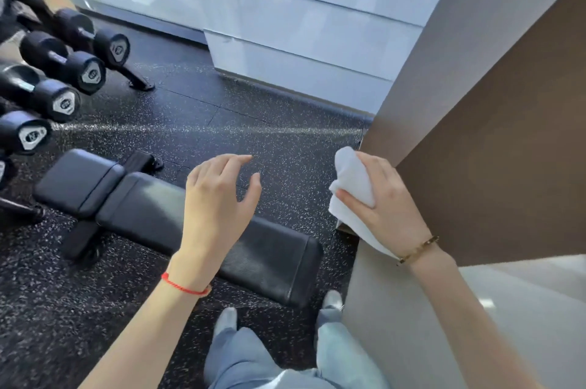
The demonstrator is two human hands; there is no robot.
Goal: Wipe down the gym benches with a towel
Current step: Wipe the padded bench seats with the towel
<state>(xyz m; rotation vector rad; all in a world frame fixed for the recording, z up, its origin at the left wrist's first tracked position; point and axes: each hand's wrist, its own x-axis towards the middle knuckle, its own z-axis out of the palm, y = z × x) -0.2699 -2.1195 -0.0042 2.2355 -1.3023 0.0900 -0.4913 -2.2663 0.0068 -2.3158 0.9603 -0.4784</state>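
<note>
A black padded gym bench lies low on the floor, running from the left toward my feet. Its smaller seat pad is at the far left end. My right hand grips a bunched white towel in the air, to the right of the bench and close to a wall corner. My left hand hovers above the bench's long pad with its fingers spread and relaxed, holding nothing.
A rack of black dumbbells stands at the left. A grey and brown wall column rises close on the right. White panelled casing stands at the back. The floor is black speckled rubber. My shoes stand at the bench's near end.
</note>
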